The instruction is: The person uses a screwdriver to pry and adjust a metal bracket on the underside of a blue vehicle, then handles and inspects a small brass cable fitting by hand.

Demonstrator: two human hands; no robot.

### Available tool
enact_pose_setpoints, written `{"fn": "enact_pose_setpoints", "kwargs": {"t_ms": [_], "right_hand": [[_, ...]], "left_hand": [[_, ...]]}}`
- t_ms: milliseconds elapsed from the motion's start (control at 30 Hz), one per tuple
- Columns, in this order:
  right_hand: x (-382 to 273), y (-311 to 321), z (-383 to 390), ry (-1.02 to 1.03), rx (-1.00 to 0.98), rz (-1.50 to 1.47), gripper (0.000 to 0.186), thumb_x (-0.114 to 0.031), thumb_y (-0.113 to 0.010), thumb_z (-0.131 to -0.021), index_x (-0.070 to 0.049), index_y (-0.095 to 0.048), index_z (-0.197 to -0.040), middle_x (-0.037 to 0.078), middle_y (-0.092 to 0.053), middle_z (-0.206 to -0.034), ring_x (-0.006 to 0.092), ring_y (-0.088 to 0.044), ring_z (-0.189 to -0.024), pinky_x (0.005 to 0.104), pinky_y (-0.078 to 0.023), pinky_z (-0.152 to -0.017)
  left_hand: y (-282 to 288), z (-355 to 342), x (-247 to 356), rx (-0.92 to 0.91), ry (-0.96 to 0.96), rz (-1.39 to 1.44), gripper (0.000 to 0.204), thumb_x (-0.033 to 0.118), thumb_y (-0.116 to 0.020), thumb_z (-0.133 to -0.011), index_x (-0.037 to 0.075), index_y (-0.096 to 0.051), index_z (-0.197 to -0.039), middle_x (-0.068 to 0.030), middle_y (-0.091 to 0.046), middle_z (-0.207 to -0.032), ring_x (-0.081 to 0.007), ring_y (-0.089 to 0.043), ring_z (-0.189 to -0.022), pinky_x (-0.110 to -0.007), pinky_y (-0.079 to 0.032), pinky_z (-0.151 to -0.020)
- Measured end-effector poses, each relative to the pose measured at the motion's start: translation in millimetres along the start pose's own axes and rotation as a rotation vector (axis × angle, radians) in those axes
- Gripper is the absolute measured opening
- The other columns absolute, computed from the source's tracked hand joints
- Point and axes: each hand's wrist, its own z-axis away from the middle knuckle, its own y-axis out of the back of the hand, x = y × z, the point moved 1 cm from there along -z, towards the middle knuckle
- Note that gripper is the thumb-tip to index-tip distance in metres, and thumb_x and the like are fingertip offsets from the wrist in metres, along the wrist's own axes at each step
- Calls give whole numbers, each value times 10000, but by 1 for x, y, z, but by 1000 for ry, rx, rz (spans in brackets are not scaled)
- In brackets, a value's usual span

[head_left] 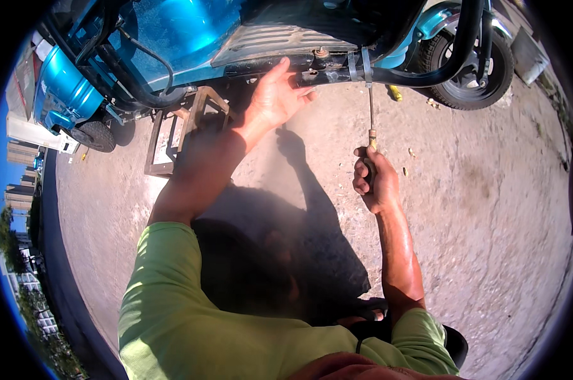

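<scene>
My right hand [378,179] is closed round the handle of a screwdriver [372,113], which points away from me. Its tip reaches a metal strap clamp [367,63] that wraps the black tubular frame [400,78] of a blue vehicle. Whether the tip sits in a screw is too small to tell. To the left, my left hand [277,98] is open, thumb up and fingers stretched out, against or just in front of the black frame tube. It holds nothing that I can see.
A wooden stool [191,130] stands below the frame at the left. At the right is the vehicle's black wheel [467,66]. A small yellow object [395,93] lies on the concrete near it. Another blue vehicle [71,82] is at the far left.
</scene>
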Motion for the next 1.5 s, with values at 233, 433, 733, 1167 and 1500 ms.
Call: {"fn": "enact_pose_setpoints", "kwargs": {"t_ms": [233,433,733,1167,1500], "right_hand": [[6,-7,-1,93,94,155,274,-258,-541,-1015,7,-584,-1069,-17,-462,-681,61,-346,-493,226,-267,-429],[8,-11,-1,112,148,186,271,-263,-576,-1008,5,-600,-1044,-31,-455,-663,46,-332,-484,232,-247,-425],[-2,-14,7,141,178,301,264,-270,-572,-1008,-7,-595,-1017,-39,-450,-623,48,-360,-475,237,-260,-424],[-2,16,0,375,293,818,362,-341,-614,-975,16,-577,-1025,54,-570,-674,121,-521,-573,304,-420,-535],[-7,30,11,-152,-446,-718,423,-383,-522,-1002,-22,-528,-1222,7,-495,-737,68,-430,-514,231,-353,-467]], "left_hand": [[1,-5,-1,133,-36,-89,504,485,-618,-939,70,-607,-1225,-93,-658,-1176,-259,-583,-1064,-410,-453,-851],[4,-4,3,55,-17,-135,544,503,-585,-950,79,-567,-1291,-99,-652,-1214,-268,-601,-1084,-390,-447,-828],[-2,1,-8,-54,24,-246,595,572,-564,-945,92,-566,-1297,-110,-649,-1226,-251,-609,-1092,-381,-452,-810],[-47,4,-94,-286,288,-674,488,447,-548,-999,39,-576,-1264,-89,-681,-1033,-170,-643,-891,-311,-494,-755],[-89,-11,-105,-190,210,-558,310,315,-514,-1031,24,-607,-984,-112,-653,-866,-206,-630,-734,-345,-501,-669]]}}
